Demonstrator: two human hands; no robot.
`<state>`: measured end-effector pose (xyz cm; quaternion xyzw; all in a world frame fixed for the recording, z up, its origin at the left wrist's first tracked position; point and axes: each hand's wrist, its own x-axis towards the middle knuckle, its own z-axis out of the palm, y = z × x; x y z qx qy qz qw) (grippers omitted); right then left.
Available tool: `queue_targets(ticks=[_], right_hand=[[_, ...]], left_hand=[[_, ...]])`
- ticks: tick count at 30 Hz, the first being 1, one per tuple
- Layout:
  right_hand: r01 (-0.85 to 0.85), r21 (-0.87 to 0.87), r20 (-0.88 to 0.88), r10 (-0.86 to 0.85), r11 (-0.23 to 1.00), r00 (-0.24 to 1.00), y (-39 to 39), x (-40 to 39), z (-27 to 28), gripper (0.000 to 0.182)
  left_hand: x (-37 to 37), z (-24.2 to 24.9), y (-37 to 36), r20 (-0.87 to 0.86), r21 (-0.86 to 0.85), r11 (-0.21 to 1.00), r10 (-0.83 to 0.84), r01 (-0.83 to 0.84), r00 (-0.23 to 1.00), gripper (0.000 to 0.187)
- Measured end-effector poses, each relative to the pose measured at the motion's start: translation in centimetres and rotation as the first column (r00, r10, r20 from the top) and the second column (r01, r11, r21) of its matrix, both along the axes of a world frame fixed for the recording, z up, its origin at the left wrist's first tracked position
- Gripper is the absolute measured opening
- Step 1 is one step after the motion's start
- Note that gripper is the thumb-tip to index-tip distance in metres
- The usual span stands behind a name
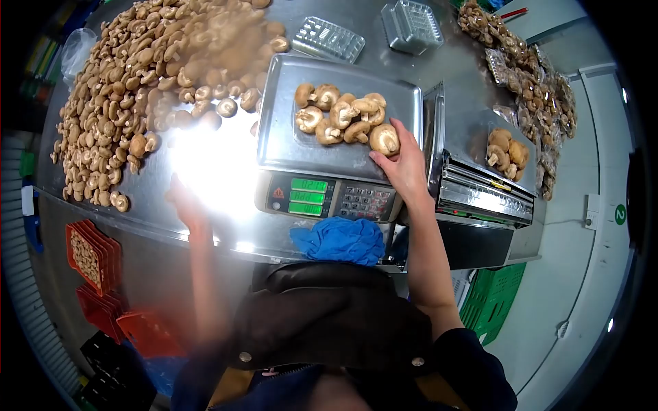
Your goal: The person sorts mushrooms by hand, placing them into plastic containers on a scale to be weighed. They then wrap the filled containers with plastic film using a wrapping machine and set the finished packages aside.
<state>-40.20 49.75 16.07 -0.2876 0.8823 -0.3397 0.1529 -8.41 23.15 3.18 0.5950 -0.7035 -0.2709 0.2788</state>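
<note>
My right hand is closed around a brown mushroom at the right front of the group on the scale. Several more mushrooms lie there, gills and stems showing on some, in what looks like a clear tray on the metal scale pan. Below the pan, the scale's display shows green digits. My left hand is over the table's front edge, left of the scale and near the bright glare. Motion blur smears its fingers, and I cannot make out anything in it.
A large mushroom heap covers the table's left. Clear plastic trays and a stack sit behind the scale. To the right are a wrapping machine, a filled tray and bagged mushrooms. A blue cloth lies in front.
</note>
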Motion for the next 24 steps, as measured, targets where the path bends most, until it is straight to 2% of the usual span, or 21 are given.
queue_targets(ticks=[2,4,5,6,7,8,9,10,12,13,15,16,17,18,19,20,21,23,24], right_hand=[[-0.035,0.032,-0.187,0.040,0.999,0.982,1.0,-0.1,0.1,0.071],[-0.019,-0.155,-0.160,-0.006,0.988,0.987,0.8,0.6,1.4,0.072],[-0.006,-0.248,-0.142,-0.030,0.969,0.989,0.4,1.1,2.4,0.073],[-0.054,-0.279,-0.140,0.015,0.959,0.990,-0.6,2.1,3.9,0.075],[-0.110,-0.282,-0.149,0.070,0.953,0.986,-1.7,3.4,5.0,0.076],[-0.193,-0.280,-0.156,0.154,0.940,0.976,-2.6,4.6,5.7,0.078],[-0.353,-0.315,-0.280,0.269,0.881,0.921,-3.7,5.4,5.7,0.081],[-0.481,-0.297,-0.378,0.361,0.825,0.853,-4.8,6.0,5.7,0.084],[-0.555,-0.301,-0.398,0.427,0.775,0.812,-6.2,6.6,5.6,0.085],[-0.590,-0.302,-0.408,0.458,0.749,0.790,-6.4,6.7,5.7,0.085],[-0.483,-0.362,-0.266,0.408,0.798,0.873,-5.8,6.0,6.6,0.076],[-0.413,-0.372,-0.183,0.370,0.831,0.911,-5.1,5.1,6.6,0.073],[-0.341,-0.375,-0.098,0.329,0.862,0.939,-4.4,4.4,6.5,0.070],[-0.218,-0.409,-0.054,0.216,0.886,0.975,-3.9,4.1,6.2,0.053],[-0.153,-0.406,0.014,0.174,0.901,0.985,-2.9,3.5,5.5,0.048],[-0.089,-0.397,0.080,0.131,0.913,0.988,-1.7,2.8,4.5,0.043],[-0.024,-0.384,0.147,0.087,0.923,0.985,-0.9,2.4,3.5,0.038],[0.013,-0.387,0.181,0.062,0.922,0.982,0.4,3.0,1.9,0.031],[0.028,-0.387,0.198,0.053,0.921,0.979,0.7,3.4,1.5,0.028]], left_hand=[[-1.6,3.7,1.1,-0.114,0.002,0.999,-0.049,0.049,0.992,0.054],[-2.2,4.5,2.6,-0.347,0.070,0.986,-0.116,0.149,0.931,0.046],[-2.9,5.0,3.3,-0.361,-0.028,0.947,-0.308,0.320,0.880,0.039],[-5.7,9.3,5.3,-0.611,0.163,0.900,-0.230,0.405,0.758,0.036],[-7.5,11.4,6.7,-0.703,0.284,0.805,-0.195,0.521,0.684,0.041],[-9.2,14.0,8.2,-0.810,0.330,0.658,-0.170,0.677,0.561,0.052],[-10.5,14.4,8.9,-0.900,0.283,0.517,-0.150,0.808,0.410,0.059],[-11.8,15.3,9.7,-0.951,0.304,0.404,0.070,0.863,0.303,0.062],[-12.8,16.3,10.6,-0.942,0.306,0.346,0.245,0.887,0.229,0.060],[-12.8,15.9,9.9,-0.965,0.195,0.253,0.219,0.947,0.140,0.059],[-12.5,15.9,8.8,-0.957,0.166,0.233,0.273,0.958,0.100,0.057],[-11.8,15.7,8.1,-0.964,0.184,0.334,0.244,0.925,0.103,0.054],[-10.9,14.8,7.1,-0.987,0.159,0.453,0.074,0.877,0.141,0.050],[-9.9,14.9,6.1,-0.886,0.150,0.669,-0.236,0.728,0.400,0.046],[-9.4,14.2,5.3,-0.787,0.156,0.825,-0.228,0.543,0.573,0.041],[-8.7,12.9,4.4,-0.655,0.203,0.911,-0.146,0.358,0.742,0.038],[-7.7,10.4,2.7,-0.584,0.083,0.942,-0.218,0.325,0.782,0.037],[-6.6,7.1,-0.4,-0.146,-0.117,0.955,-0.287,0.271,0.947,0.045],[-6.1,5.6,-1.5,-0.034,-0.122,0.950,-0.294,0.288,0.955,0.049]])
